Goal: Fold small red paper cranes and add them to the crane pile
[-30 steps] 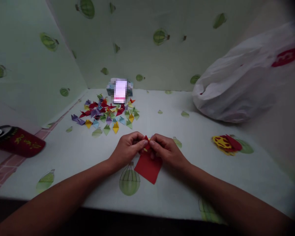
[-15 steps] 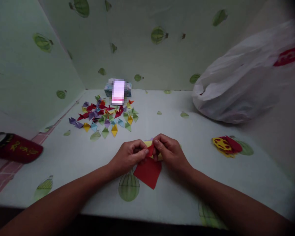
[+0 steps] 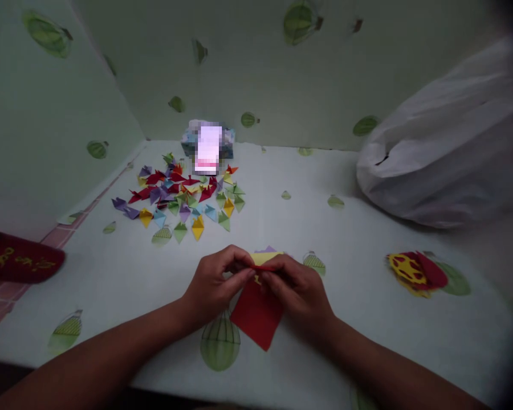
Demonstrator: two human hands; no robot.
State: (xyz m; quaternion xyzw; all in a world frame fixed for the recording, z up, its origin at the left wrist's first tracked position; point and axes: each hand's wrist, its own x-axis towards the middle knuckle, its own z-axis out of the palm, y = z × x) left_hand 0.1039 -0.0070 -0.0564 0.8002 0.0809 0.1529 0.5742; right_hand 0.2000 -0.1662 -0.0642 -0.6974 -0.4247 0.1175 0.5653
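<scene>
Between my two hands is a small folded piece of red paper (image 3: 261, 267), seen almost edge-on as a thin strip. My left hand (image 3: 218, 279) pinches its left end between thumb and forefinger. On the other end, my right hand (image 3: 297, 285) closes thumb and fingers, partly covering it. Under my hands lies a red paper square (image 3: 257, 319), one corner pointing toward me. Yellow paper (image 3: 263, 258) shows just behind my fingers, with a bit of purple paper (image 3: 268, 249) beyond it.
Several folded paper birds (image 3: 182, 196) in many colours cover the back left. A lit phone (image 3: 208, 148) leans on a box behind them. At far left lies a red can (image 3: 23, 259). On the right are a white plastic bag (image 3: 436, 154) and yellow and red cut-outs (image 3: 416, 270).
The folded red paper has turned from showing a small triangular face to nearly edge-on. Both hands have come closer together around it. The whole view has shifted slightly.
</scene>
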